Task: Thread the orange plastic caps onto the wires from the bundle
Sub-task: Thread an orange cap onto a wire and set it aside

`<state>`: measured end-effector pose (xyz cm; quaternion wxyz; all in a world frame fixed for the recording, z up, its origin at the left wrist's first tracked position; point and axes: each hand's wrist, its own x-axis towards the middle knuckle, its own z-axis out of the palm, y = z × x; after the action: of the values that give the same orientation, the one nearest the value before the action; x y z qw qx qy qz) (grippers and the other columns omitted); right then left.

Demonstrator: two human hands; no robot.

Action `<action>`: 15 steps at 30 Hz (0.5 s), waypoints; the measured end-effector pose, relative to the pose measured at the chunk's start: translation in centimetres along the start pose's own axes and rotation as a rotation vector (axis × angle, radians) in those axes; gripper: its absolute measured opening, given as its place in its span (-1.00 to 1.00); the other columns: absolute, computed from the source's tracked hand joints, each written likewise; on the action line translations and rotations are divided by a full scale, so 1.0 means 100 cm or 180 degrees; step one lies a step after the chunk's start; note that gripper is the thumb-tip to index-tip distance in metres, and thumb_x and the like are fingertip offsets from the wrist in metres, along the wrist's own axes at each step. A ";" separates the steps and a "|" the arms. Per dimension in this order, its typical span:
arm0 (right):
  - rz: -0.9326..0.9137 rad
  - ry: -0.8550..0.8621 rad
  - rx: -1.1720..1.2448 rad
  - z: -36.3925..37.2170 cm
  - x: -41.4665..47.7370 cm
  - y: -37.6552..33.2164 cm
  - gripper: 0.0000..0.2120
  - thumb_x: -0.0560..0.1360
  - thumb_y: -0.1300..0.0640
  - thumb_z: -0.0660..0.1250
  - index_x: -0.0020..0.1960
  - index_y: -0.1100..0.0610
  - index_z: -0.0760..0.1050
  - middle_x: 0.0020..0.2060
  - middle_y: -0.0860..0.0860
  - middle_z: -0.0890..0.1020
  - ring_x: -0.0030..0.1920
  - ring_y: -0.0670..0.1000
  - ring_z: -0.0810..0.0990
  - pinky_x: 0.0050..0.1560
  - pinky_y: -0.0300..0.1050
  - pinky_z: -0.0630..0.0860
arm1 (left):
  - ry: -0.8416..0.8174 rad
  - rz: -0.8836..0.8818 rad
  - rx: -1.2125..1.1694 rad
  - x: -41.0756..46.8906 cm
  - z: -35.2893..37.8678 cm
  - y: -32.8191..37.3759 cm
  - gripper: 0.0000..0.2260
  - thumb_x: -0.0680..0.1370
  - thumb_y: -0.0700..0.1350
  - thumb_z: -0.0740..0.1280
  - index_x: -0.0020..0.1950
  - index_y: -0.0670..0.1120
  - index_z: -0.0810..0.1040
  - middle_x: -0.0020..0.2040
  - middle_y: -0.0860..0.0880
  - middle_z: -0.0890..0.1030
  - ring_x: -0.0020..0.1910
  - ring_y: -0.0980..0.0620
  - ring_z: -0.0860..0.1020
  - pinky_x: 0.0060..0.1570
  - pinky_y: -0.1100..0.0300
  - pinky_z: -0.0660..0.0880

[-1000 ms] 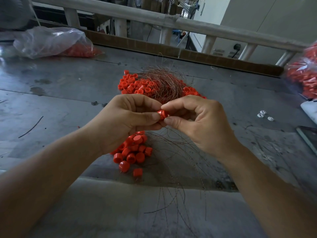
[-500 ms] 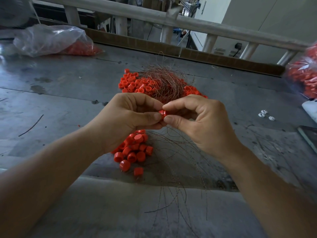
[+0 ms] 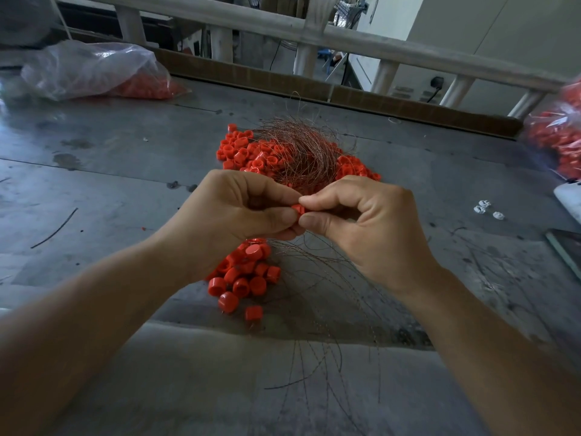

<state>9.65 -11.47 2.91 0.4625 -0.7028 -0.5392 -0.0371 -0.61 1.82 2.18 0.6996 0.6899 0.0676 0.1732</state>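
Observation:
My left hand [image 3: 239,212] and my right hand [image 3: 367,225] meet above the table's middle, and both pinch one small orange cap [image 3: 298,209] between thumb and forefinger. Thin coppery wires trail down from under the hands [image 3: 317,278] toward the near edge. Behind the hands lies the tangled wire bundle [image 3: 301,149] on a pile of loose orange caps [image 3: 248,152]. A smaller heap of caps [image 3: 245,275] lies below my left hand. The wire at the pinched cap is hidden by the fingers.
The grey metal table [image 3: 110,184] carries a clear bag of orange caps [image 3: 94,73] at the far left and another bag [image 3: 559,136] at the right edge. Small white bits [image 3: 487,209] lie to the right. A pale railing [image 3: 314,29] runs behind.
The fingers have closed further over the cap, so less of it shows. Both hands stay together in nearly the same place.

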 end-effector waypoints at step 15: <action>-0.0110 0.0034 0.0378 -0.001 0.000 -0.005 -0.81 0.26 0.11 0.47 -0.15 0.09 0.58 -0.28 -0.07 0.61 -0.23 -0.10 0.62 -0.20 -0.29 0.55 | -0.0415 -0.0046 -0.0201 -0.002 -0.005 0.003 -0.82 0.22 -0.14 0.39 -0.22 -0.06 0.69 -0.29 -0.07 0.68 -0.27 0.06 0.66 -0.28 0.33 0.56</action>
<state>9.31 -11.60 3.27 0.5055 -0.6646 -0.5500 -0.0168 -0.99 2.26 2.39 0.7252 0.6767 0.0214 0.1250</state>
